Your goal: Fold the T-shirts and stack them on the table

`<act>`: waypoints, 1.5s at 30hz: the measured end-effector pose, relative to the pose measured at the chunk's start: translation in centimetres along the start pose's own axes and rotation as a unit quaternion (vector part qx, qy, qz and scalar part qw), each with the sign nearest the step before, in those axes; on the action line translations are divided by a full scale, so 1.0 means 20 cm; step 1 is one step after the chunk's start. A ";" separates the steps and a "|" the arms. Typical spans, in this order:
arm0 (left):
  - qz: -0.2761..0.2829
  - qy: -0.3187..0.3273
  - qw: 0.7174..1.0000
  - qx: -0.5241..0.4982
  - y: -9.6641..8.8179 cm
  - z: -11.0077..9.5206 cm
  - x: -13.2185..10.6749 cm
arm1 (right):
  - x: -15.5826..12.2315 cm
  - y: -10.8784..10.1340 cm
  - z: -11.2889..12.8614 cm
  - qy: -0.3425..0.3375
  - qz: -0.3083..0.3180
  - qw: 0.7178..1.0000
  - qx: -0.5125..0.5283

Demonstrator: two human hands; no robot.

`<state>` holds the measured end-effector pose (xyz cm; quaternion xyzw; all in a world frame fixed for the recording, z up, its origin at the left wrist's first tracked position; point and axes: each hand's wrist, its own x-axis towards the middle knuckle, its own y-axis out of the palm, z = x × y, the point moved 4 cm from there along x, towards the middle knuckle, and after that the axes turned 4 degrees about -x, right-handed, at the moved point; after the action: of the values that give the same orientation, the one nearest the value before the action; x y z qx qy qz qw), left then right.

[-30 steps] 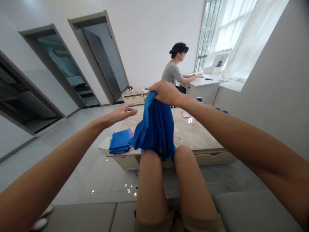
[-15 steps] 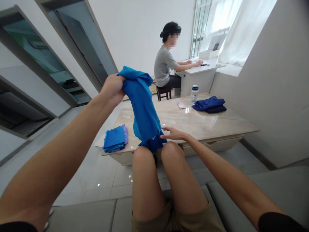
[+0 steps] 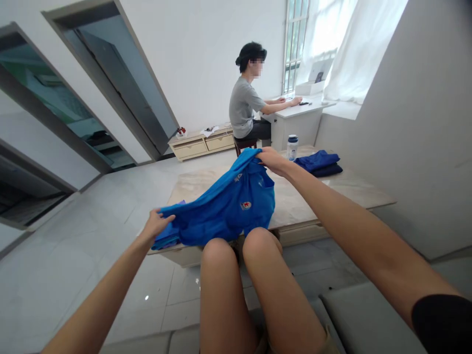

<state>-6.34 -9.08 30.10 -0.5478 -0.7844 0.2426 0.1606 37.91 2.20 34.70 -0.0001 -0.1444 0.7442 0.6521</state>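
Note:
A bright blue shirt with a red-and-white emblem and a small white mark is stretched out at a slant above the near edge of the low table. My left hand pinches its lower left end. At the raised far end, the fingers of my right hand are closed on the cloth. Partly covered by the shirt, a folded pile of blue and purple cloth lies at the table's left corner. My knees are just below the shirt.
On the table's far right lie folded dark blue clothes, with a clear bottle beside them. Behind, a person in grey sits at a white desk. A low cabinet stands along the wall.
My left hand has come down and left with the shirt. My right hand has risen and taken hold of its other end. The hanging shirt is now spread sideways, showing its emblem.

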 end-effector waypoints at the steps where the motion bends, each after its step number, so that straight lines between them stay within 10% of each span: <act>1: -0.006 0.010 1.000 0.005 0.10 0.01 -0.03 | 0.02 0.04 0.05 -0.016 0.031 0.999 -0.010; 7: 0.125 0.238 0.957 -0.113 0.66 -0.55 -0.07 | 0.02 0.35 0.27 -0.080 0.212 0.971 -0.079; 13: 0.150 0.252 0.943 -0.160 0.79 -0.80 -0.03 | -0.15 0.21 0.09 -0.149 0.027 0.986 -0.070; 18: 0.102 0.265 0.936 -0.209 0.67 -0.84 -0.04 | -0.49 0.33 -0.39 0.015 0.161 0.986 -0.035; 22: 0.036 0.297 0.929 -0.218 0.45 -0.88 0.02 | -0.50 0.30 -0.45 0.078 0.154 0.985 0.016; 27: -0.042 0.312 0.920 -0.232 0.08 -0.91 0.03 | -0.31 -0.01 -0.02 -0.105 -0.036 0.979 -0.171; 35: -0.012 0.313 0.932 -0.184 -0.36 -0.95 -0.21 | -0.37 -0.30 0.80 -0.315 -0.243 0.834 -0.383; 40: -0.005 0.290 0.949 -0.123 -0.50 -0.87 -0.27 | -0.46 -0.35 0.93 -0.316 -0.222 0.785 -0.485; 45: -0.052 0.255 0.961 -0.090 -0.51 -0.73 -0.21 | -0.44 -0.39 0.82 -0.316 -0.097 0.814 -0.478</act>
<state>-5.25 -12.92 48.01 -0.5618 -0.7636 0.0151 0.3177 43.74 -9.04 50.38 -0.0622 -0.6793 0.4734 0.5574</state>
